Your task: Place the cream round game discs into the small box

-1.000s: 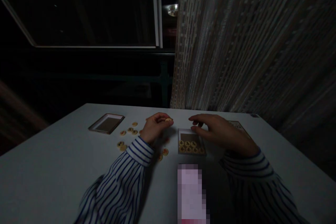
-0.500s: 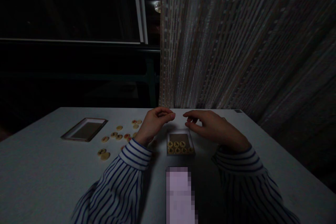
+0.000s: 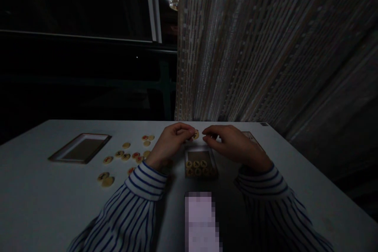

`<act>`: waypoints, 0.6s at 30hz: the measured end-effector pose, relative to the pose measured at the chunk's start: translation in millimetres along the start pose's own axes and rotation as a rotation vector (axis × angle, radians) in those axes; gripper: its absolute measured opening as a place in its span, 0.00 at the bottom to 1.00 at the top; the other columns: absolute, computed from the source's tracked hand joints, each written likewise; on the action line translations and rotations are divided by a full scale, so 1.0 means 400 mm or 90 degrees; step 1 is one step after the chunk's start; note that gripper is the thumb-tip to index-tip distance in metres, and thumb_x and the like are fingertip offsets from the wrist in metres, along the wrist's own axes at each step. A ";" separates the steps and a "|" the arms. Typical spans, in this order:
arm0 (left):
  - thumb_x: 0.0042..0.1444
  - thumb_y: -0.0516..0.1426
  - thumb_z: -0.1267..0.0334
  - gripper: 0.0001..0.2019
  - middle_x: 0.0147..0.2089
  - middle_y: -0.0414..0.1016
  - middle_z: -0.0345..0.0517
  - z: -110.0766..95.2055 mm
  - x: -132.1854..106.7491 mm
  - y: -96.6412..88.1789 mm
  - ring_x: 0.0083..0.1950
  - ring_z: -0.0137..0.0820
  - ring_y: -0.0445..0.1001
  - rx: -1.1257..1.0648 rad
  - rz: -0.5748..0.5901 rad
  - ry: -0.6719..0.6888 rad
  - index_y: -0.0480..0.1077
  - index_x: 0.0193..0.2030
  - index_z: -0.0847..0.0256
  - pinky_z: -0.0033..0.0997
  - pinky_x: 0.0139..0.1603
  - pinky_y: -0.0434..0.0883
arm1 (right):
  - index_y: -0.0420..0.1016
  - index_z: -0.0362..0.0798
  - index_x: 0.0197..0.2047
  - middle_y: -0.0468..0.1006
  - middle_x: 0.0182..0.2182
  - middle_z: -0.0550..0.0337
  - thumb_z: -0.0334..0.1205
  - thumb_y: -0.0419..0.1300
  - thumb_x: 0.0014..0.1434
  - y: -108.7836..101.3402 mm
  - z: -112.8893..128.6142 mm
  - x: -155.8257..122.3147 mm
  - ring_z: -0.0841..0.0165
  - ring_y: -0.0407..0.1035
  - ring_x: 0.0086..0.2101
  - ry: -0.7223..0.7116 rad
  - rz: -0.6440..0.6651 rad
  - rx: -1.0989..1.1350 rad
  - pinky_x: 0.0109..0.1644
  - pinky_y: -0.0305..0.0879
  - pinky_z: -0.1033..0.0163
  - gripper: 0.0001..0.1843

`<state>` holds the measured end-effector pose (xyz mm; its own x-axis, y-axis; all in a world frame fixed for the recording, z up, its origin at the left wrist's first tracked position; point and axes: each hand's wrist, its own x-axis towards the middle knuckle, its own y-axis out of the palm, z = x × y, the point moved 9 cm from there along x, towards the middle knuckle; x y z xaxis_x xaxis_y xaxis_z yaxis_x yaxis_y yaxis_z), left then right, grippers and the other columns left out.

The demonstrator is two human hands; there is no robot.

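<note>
My left hand pinches a round xiangqi piece between thumb and fingertips, its dark-marked face turned toward me. Just to the right, my right hand hovers with thumb and index finger slightly apart, close to the piece but with a small gap. Below both hands stands a small open box. Inside it, several dark-lettered pieces lie in two rows along the near side, while the far part shows bare bottom. Loose xiangqi pieces, some red-marked, some dark-marked, some blank side up, are scattered left of my left forearm, which hides a few.
An open, shallow box part lies at the left of the white table. A phone with a lit, blurred screen is nearest me. Behind my right hand a flat printed item partly shows. A string curtain hangs beyond the table.
The piece in my left fingers has come into view, its face now showing. My right fingertips are nearer my left hand. The view has shifted slightly.
</note>
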<state>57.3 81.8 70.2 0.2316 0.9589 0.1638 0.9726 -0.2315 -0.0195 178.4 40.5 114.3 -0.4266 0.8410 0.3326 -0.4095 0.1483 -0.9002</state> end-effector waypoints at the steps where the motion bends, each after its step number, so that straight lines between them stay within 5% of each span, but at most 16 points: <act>1: 0.45 0.60 0.61 0.09 0.27 0.75 0.42 0.000 -0.001 0.002 0.29 0.26 0.70 -0.003 0.009 0.001 0.72 0.32 0.65 0.25 0.31 0.64 | 0.73 0.48 0.44 0.77 0.36 0.57 0.42 0.50 0.58 -0.001 0.002 0.000 0.67 0.69 0.36 0.000 -0.001 0.003 0.39 0.61 0.65 0.15; 18: 0.45 0.61 0.63 0.11 0.32 0.75 0.45 -0.003 -0.014 0.023 0.33 0.29 0.74 -0.078 0.051 -0.021 0.70 0.35 0.66 0.25 0.32 0.68 | 0.75 0.48 0.37 0.77 0.31 0.58 0.42 0.47 0.60 0.008 0.006 0.005 0.69 0.68 0.32 0.027 -0.006 0.051 0.34 0.58 0.66 0.16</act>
<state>64.8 74.2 70.5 0.3109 0.9410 0.1335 0.9419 -0.3239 0.0890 174.3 41.3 112.8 -0.3881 0.8617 0.3269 -0.4766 0.1159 -0.8714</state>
